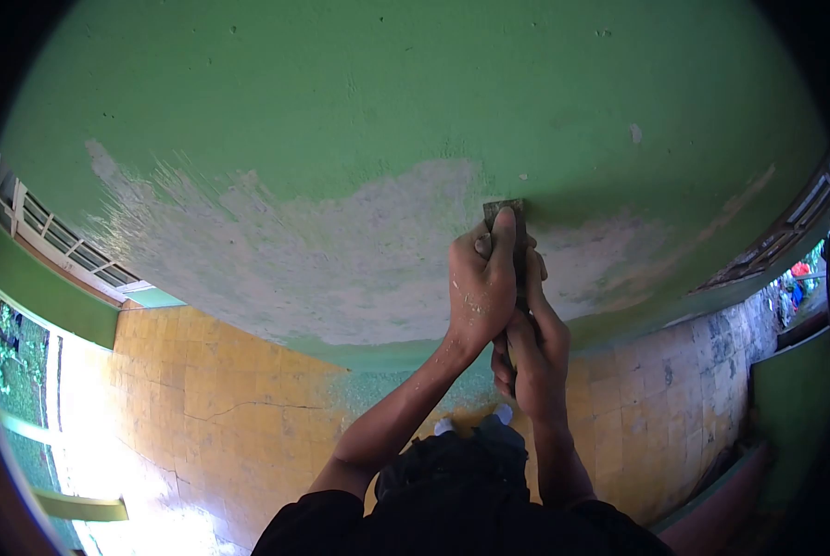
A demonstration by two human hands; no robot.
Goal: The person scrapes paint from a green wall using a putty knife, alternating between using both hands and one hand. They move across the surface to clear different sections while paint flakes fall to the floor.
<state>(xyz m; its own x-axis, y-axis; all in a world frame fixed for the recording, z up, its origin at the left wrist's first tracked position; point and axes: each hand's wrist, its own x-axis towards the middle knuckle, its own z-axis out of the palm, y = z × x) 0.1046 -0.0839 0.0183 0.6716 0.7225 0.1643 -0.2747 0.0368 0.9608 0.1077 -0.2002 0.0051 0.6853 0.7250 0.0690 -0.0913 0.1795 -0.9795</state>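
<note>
A flat scraper (504,206) has its blade edge against the green wall (341,102), at the upper border of a bare whitish patch (359,250). My left hand (483,283) is closed round the upper part of the scraper, with the thumb pointing up along the blade. Just below and to the right, my right hand (537,357) grips the handle, much of which the fingers hide. Pale flecks of dust lie on the left hand and forearm.
Yellow floor tiles (220,371) lie below the wall, with pale green debris (378,391) at its foot. White window frames (72,246) are at the left, a brown frame (767,250) at the right. A low green wall (795,408) stands at the lower right.
</note>
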